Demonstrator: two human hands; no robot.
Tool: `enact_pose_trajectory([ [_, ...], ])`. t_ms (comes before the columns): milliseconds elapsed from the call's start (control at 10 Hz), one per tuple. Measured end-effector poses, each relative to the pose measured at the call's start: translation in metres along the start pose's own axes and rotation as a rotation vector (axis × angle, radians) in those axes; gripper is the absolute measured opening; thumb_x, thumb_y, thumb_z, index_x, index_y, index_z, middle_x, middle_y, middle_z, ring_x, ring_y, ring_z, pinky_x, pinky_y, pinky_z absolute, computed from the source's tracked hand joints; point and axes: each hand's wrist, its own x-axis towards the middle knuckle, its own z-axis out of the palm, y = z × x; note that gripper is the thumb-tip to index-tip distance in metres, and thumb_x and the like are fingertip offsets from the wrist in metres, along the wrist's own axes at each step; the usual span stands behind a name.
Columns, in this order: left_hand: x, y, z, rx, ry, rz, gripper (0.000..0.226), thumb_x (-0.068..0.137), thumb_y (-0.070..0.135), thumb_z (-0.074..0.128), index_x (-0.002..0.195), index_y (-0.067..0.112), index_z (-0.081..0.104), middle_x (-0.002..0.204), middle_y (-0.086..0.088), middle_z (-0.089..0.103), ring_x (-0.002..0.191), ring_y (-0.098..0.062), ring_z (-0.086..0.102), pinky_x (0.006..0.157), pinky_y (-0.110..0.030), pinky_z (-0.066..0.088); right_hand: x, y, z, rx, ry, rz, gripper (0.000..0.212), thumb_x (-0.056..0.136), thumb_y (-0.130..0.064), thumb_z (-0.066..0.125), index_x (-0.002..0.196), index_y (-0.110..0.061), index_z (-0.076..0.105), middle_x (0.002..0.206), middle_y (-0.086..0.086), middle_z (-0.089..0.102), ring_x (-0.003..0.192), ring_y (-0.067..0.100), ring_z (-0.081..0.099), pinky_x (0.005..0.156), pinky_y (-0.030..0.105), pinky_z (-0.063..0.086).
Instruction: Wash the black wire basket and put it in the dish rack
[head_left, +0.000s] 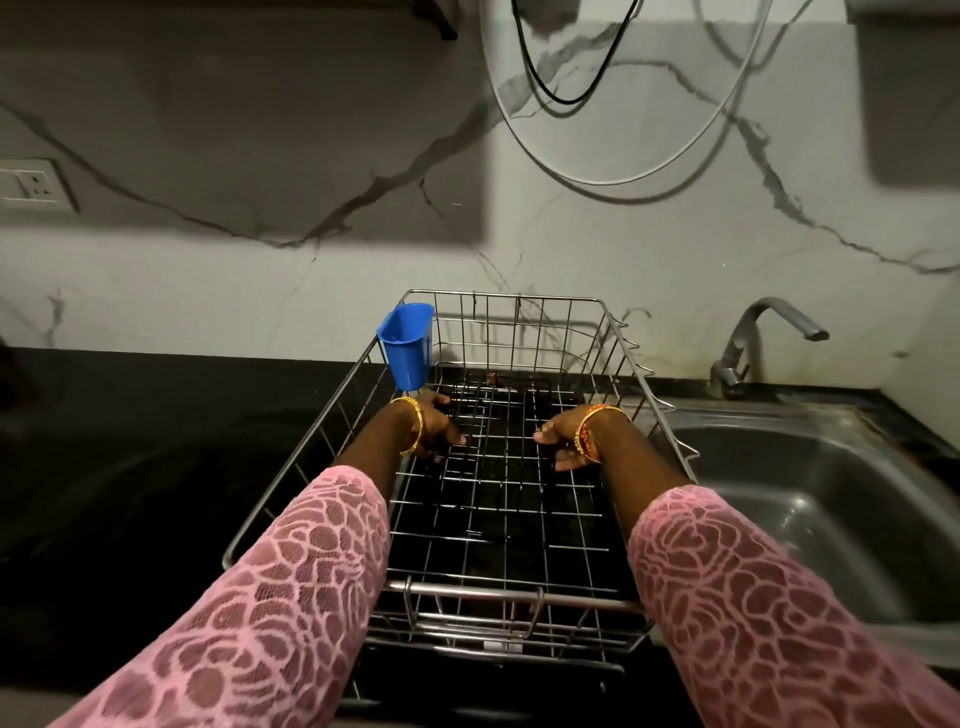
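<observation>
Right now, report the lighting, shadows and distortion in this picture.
Head view: dim, with a big dark shadow over the left of the marble wall; wide-angle bending curves the black counter and the dish rack; the black wire basket barely separates from the dark under it; the left hand and right hand look fairly sharp; soft glare on the sink.

dish rack (519, 312): shiny steel wire | black wire basket (498, 415): dark coated metal | cup (407, 343): glossy blue plastic

text: none legible | labels: none | brands: none | numbers: none | signs: none anywhere in view
</observation>
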Motion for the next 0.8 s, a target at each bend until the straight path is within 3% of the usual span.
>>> enact_pose_trajectory([
  [100,-0.004,0.001,-0.001,0.011,0.002,-0.026,0.075,0.075,-0.007,0.071,0.138,0.014,0.037,0.135,-0.018,0.047,0.109,-0.034,0.053,0.081,-0.043,0.050,0.000,0.000,0.001,0.014,-0.006,0.017,0.010,0.085,-0.002,0.062,0.086,-0.007,0.052,0.087,0.007,0.047,0.069,0.020,0.048,0.064,0.036,0.056],
  [200,-0.008,0.002,-0.002,0.018,0.017,-0.036,0.069,0.075,-0.006,0.073,0.134,0.010,0.040,0.133,-0.019,0.049,0.114,-0.035,0.050,0.082,-0.042,0.049,0.003,-0.001,0.002,-0.028,-0.012,0.017,0.018,0.088,-0.003,0.058,0.074,-0.008,0.047,0.080,0.006,0.043,0.068,0.021,0.047,0.039,0.028,0.052],
  [300,-0.008,0.002,-0.003,0.028,0.021,-0.045,0.065,0.075,-0.005,0.073,0.131,0.007,0.042,0.134,-0.019,0.048,0.119,-0.037,0.048,0.083,-0.043,0.049,0.003,0.000,0.001,-0.040,-0.022,0.029,0.015,0.088,-0.004,0.059,0.078,-0.008,0.048,0.079,0.006,0.042,0.066,0.022,0.048,0.032,0.024,0.048],
  [500,-0.012,0.007,-0.001,0.090,-0.012,-0.075,0.069,0.081,0.002,0.070,0.140,0.001,0.035,0.142,-0.022,0.042,0.130,-0.037,0.042,0.099,-0.047,0.044,-0.005,-0.004,-0.003,-0.070,-0.017,0.039,0.025,0.083,-0.010,0.066,0.104,-0.008,0.052,0.095,0.009,0.050,0.069,0.018,0.050,0.041,0.030,0.054],
  [600,-0.009,0.011,-0.005,0.263,0.051,-0.091,0.067,0.082,0.023,0.073,0.135,0.000,0.042,0.137,-0.022,0.050,0.119,-0.035,0.054,0.099,-0.046,0.047,-0.016,-0.009,-0.011,-0.274,0.060,0.034,0.033,0.084,-0.022,0.067,0.108,-0.008,0.049,0.089,0.011,0.053,0.065,0.019,0.053,0.052,0.031,0.052],
  [700,-0.010,0.019,-0.006,0.406,0.189,-0.022,0.062,0.083,0.034,0.071,0.129,0.000,0.049,0.131,-0.022,0.056,0.116,-0.035,0.058,0.098,-0.043,0.049,-0.032,-0.019,-0.018,-0.292,0.112,0.004,0.022,0.089,-0.021,0.060,0.099,-0.003,0.052,0.076,0.012,0.054,0.059,0.020,0.053,0.051,0.030,0.048],
  [800,-0.015,0.035,-0.008,0.537,0.419,0.187,0.040,0.089,0.026,0.061,0.118,-0.001,0.059,0.118,-0.019,0.063,0.109,-0.035,0.060,0.092,-0.038,0.050,-0.048,-0.031,-0.028,-0.279,0.340,-0.191,0.014,0.084,-0.009,0.057,0.092,0.002,0.056,0.079,0.019,0.062,0.060,0.025,0.058,0.046,0.025,0.048],
])
